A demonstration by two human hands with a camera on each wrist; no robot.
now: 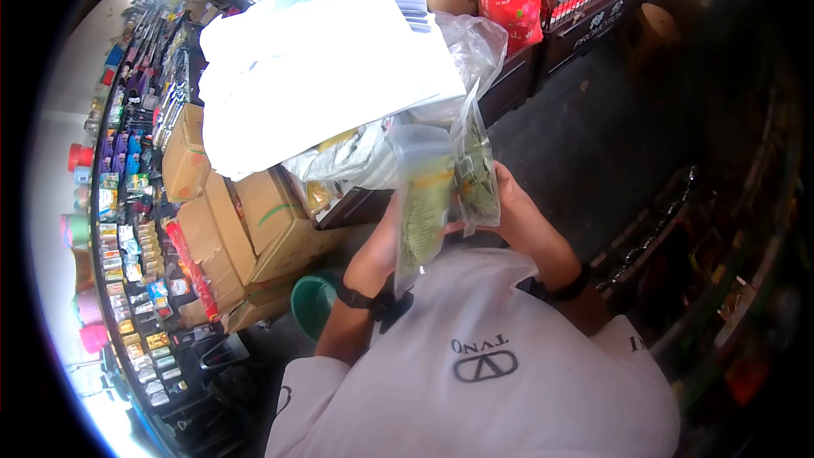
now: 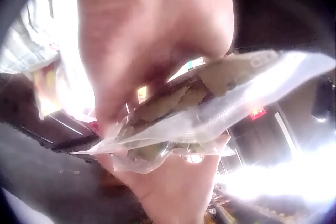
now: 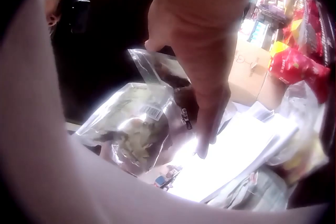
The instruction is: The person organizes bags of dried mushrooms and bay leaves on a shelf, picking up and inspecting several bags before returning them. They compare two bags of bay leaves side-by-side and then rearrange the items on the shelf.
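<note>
Two clear zip bags are held upright side by side in front of the chest. The left bag [image 1: 424, 208], with pale green leafy contents, is gripped at its side by the left hand [image 1: 387, 237], whose fingers are mostly hidden behind it. Against the right bag [image 1: 476, 174], darker inside, the right hand [image 1: 513, 203] pinches the edge. In the left wrist view the left hand [image 2: 152, 24] curls over a bag of dried leaves [image 2: 178, 100]. The right wrist view shows the right hand [image 3: 202, 50] on the darker bag [image 3: 184, 95], beside the barcoded bag [image 3: 134, 129].
White sheets or bags [image 1: 322, 59] lie in a pile ahead, with crumpled clear plastic [image 1: 475, 47] at their edge. Cardboard boxes [image 1: 271, 212] and a green bucket [image 1: 312, 304] stand to the left. A red bag [image 1: 511, 0] and black crates [image 1: 593, 30] are at the upper right.
</note>
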